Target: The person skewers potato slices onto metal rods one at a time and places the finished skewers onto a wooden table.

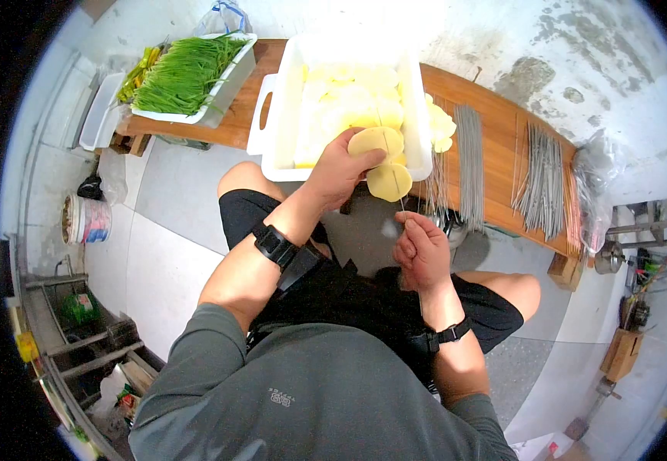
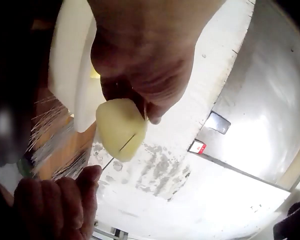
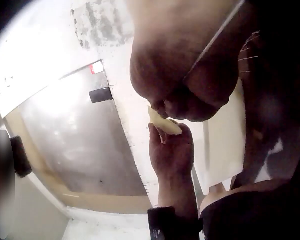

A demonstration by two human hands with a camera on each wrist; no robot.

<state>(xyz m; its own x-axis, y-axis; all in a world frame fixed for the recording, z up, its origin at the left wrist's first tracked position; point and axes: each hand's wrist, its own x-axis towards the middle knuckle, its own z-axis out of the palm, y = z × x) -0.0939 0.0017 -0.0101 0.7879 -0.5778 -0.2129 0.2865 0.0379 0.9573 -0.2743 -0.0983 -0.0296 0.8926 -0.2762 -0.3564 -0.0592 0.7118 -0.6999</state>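
Note:
My left hand [image 1: 335,170] grips a pale yellow potato slice [image 1: 366,141] between thumb and fingers, at the near edge of the white tub. A second potato slice [image 1: 389,184] hangs just below it. Through the slices runs a thin metal skewer [image 2: 127,142], part of it showing across a slice's face in the left wrist view. My right hand [image 1: 426,250] pinches the skewer's lower end, its fingers curled, in front of my lap. In the right wrist view a slice [image 3: 166,126] shows edge-on at the left fingertips.
Many potato slices [image 1: 349,100] fill the white tub [image 1: 270,157] on the wooden bench [image 1: 495,142]. Right of it lie more slices [image 1: 439,127] and bundles of metal skewers [image 1: 469,165]. A tray of green vegetables [image 1: 187,77] stands at left, a plastic bag [image 1: 602,177] at the far right.

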